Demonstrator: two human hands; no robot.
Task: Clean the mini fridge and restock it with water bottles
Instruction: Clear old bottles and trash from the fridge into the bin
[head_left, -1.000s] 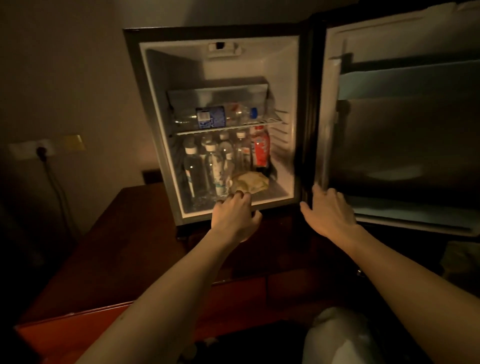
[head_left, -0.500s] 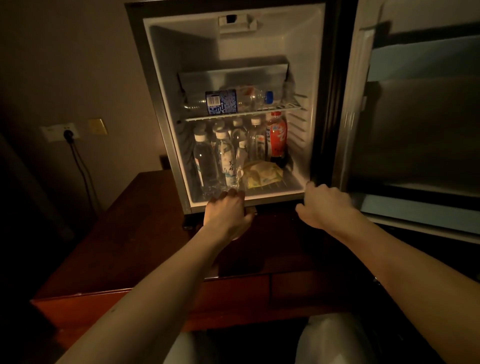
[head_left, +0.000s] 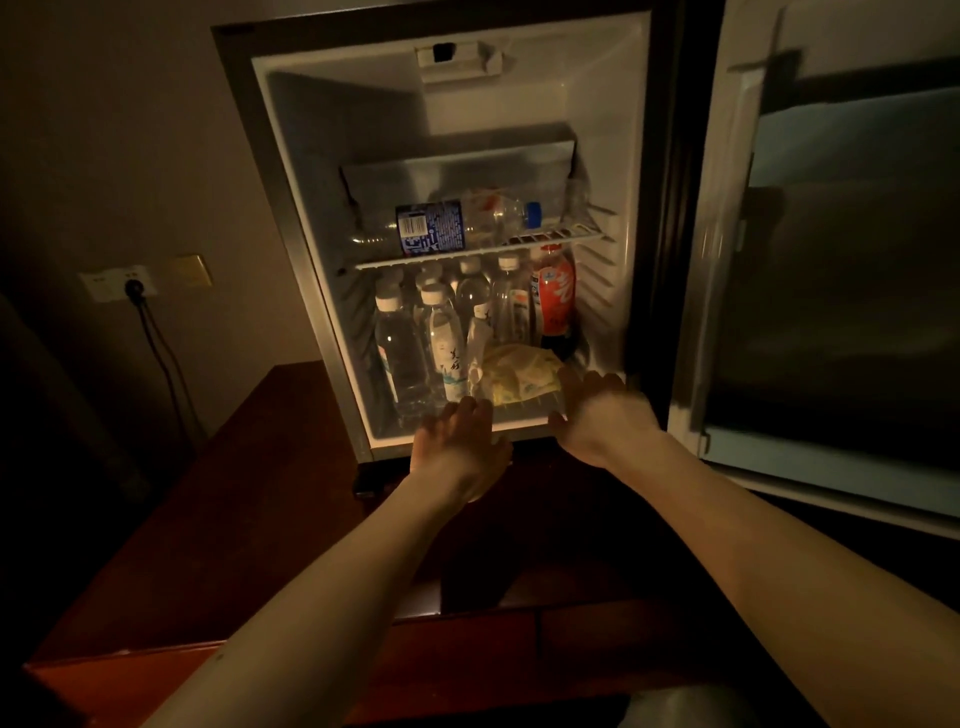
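The mini fridge (head_left: 613, 119) stands open on a dark wooden cabinet (head_left: 249, 519). On its wire shelf (head_left: 550, 240) lies a clear bottle with a blue label (head_left: 441, 224). Below stand several water bottles (head_left: 441, 343) and a red-labelled drink bottle (head_left: 556, 299). A yellowish plastic packet (head_left: 519, 374) lies at the front of the fridge floor. My left hand (head_left: 457, 447) reaches over the fridge's front lip, fingers extended, just left of the packet. My right hand (head_left: 602, 410) is at the packet's right edge, fingers straight; whether it touches the packet is unclear.
The fridge door (head_left: 831, 260) is swung open to the right. A wall socket with a black plug and cable (head_left: 136, 288) sits on the wall at left. The room is dim.
My right hand has moved left from the door frame to the packet's right side. My left hand has edged forward to the fridge lip. The view has drawn closer.
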